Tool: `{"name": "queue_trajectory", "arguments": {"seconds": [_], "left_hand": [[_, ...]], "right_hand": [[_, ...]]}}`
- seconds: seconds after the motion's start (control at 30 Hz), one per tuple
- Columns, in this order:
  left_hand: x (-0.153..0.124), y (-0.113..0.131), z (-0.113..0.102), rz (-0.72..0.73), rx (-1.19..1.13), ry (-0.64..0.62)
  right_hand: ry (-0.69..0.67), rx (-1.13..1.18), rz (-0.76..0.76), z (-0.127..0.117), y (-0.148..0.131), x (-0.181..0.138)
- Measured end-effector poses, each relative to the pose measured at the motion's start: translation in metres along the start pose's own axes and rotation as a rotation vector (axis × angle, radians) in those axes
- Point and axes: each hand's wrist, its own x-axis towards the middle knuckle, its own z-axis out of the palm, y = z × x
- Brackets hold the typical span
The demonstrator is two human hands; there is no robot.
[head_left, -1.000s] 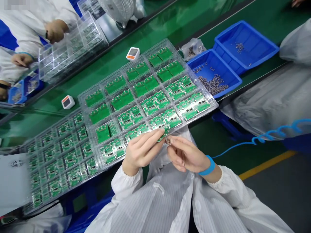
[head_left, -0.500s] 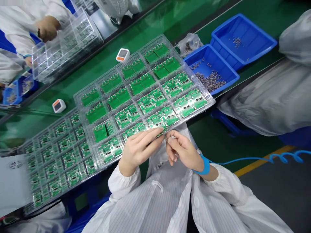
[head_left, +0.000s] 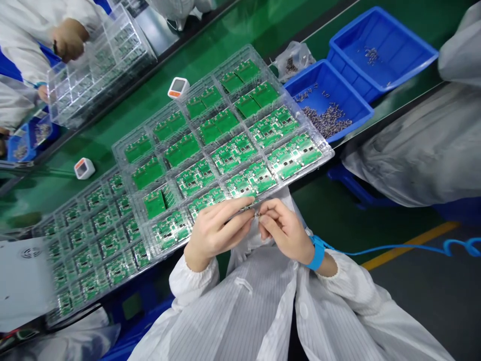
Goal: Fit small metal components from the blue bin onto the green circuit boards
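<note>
My left hand point(head_left: 216, 230) pinches a small green circuit board at the near edge of a clear plastic tray point(head_left: 326, 149) filled with green circuit boards point(head_left: 233, 152). My right hand point(head_left: 283, 228), with a blue wrist strap point(head_left: 317, 252) on it, pinches a tiny metal part point(head_left: 257, 214) against that board's edge. Both hands meet just below the tray's front row, over my white coat.
A second tray of boards point(head_left: 93, 235) lies to the left. Two blue bins point(head_left: 330, 103) point(head_left: 383, 47) with small metal parts stand at the right. Two small white timers point(head_left: 178, 88) point(head_left: 84, 168) sit on the green belt. Another person's hands point(head_left: 67, 37) handle a clear tray stack at far left.
My hands have drawn a little closer together and the view has shifted slightly; the strap's coiled cord now trails further right.
</note>
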Motion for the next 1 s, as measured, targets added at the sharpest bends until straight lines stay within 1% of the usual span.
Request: {"name": "queue_trajectory", "arguments": {"seconds": [0.2,0.3,0.5,0.73,0.9,1.0], "left_hand": [[-0.002,0.000,0.001,0.014,0.004,0.015],[-0.001,0.001,0.002,0.014,0.012,0.046],[-0.002,-0.001,0.005,0.031,-0.003,0.111],[-0.004,-0.001,0.005,0.021,0.009,0.136],[-0.004,0.000,0.005,-0.010,-0.027,0.151],[-0.005,0.000,0.005,-0.011,-0.037,0.163]], "right_hand": [[0.065,-0.228,-0.156,-0.005,0.002,0.001],[0.086,-0.262,-0.189,-0.006,0.000,0.002],[0.007,0.007,0.006,-0.002,-0.006,0.000],[0.003,0.101,0.032,0.001,-0.008,0.000],[-0.024,0.217,0.108,0.003,-0.010,0.001],[-0.041,0.263,0.124,0.003,-0.013,0.002]]}}
